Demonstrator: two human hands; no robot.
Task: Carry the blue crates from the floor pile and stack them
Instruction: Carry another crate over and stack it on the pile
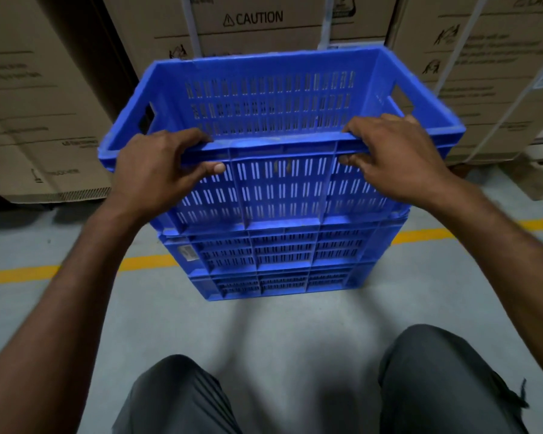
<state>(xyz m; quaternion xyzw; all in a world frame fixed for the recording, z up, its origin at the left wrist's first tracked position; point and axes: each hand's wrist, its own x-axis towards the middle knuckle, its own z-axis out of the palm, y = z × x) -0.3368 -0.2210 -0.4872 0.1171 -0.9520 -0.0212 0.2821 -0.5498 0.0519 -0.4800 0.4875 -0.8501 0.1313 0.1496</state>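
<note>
both hands, left grip [157,170] and right grip [392,158], clamp the near rim of the top crate [279,98] seated on the stacked crates [282,258]; uneven release may leave it tilted and unseated.

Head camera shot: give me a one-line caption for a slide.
Left hand and right hand grip the near rim of the top blue crate over the lower crates before cardboard boxes.
</note>
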